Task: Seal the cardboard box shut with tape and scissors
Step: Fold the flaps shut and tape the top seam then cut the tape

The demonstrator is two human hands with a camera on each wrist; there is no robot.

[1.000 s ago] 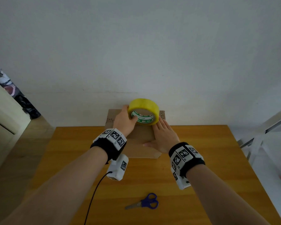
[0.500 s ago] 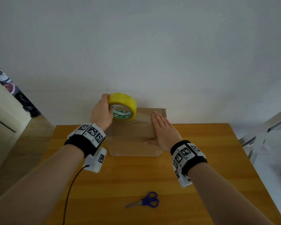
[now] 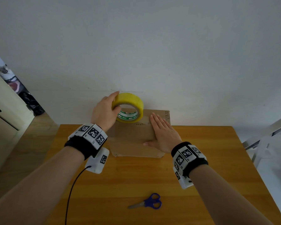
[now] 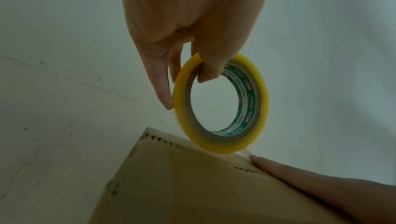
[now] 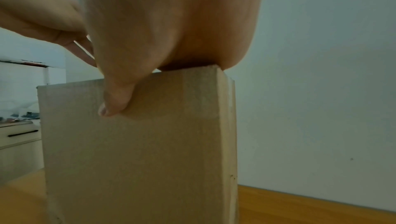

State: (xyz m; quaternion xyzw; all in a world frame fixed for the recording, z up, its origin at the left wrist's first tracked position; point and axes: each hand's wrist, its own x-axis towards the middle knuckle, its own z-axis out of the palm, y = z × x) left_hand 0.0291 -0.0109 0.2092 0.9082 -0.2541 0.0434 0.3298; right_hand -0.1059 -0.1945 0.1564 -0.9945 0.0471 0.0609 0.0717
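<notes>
A closed brown cardboard box [image 3: 133, 138] stands on the wooden table [image 3: 136, 179] against the wall. My left hand [image 3: 104, 111] grips a yellow tape roll [image 3: 130, 108] just above the box's top, thumb through its core [image 4: 211, 71]. A short clear strip runs from the roll [image 4: 220, 102] to the box top [image 4: 193, 176]. My right hand [image 3: 162, 133] lies flat on the right part of the top, fingers straight, with the thumb [image 5: 115, 99] pressing the front face of the box [image 5: 137, 151]. Blue-handled scissors [image 3: 147, 203] lie on the table near me.
A white wall rises directly behind the box. A cream cabinet [image 3: 2, 120] stands to the left of the table. A white metal frame [image 3: 266, 140] is at the right. A black cable [image 3: 73, 189] hangs from my left wrist device over the table.
My left hand carried the tape roll leftwards across the box top, away from my right hand, and turned it more upright. My right hand stayed pressed flat on the box.
</notes>
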